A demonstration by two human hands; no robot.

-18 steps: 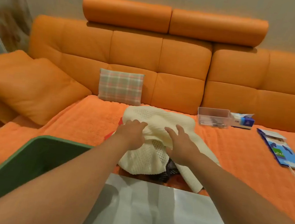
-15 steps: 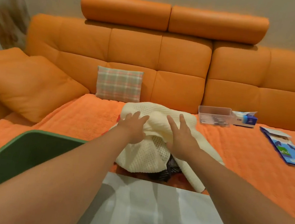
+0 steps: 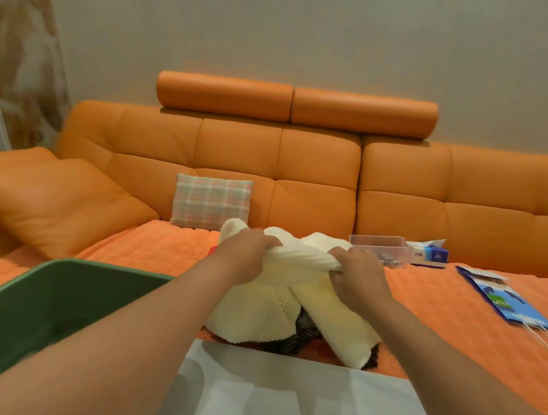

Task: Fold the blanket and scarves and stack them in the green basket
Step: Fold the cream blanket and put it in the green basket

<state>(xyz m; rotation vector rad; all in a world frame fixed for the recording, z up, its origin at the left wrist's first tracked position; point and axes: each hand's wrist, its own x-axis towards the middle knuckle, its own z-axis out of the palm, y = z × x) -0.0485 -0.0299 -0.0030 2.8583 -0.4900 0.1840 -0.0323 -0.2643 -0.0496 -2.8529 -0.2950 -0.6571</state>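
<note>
Gripping a bunched edge of the cream blanket (image 3: 253, 311) with curled fingers, the left hand (image 3: 246, 252) and right hand (image 3: 357, 272) held it low over the sofa (image 3: 156, 251). Folding looked barely begun; next it needed lifting clear and spreading flat.

Light: warm, even and rather dim; no source is seen
Shadows: soft ones are cast on the white table (image 3: 275, 407), lower centre; the inside of the green basket (image 3: 45, 317) is darkened
Blur: the paper bag (image 3: 509, 301) at right is slightly smeared
Distortion: lines are bent toward the frame edges
</note>
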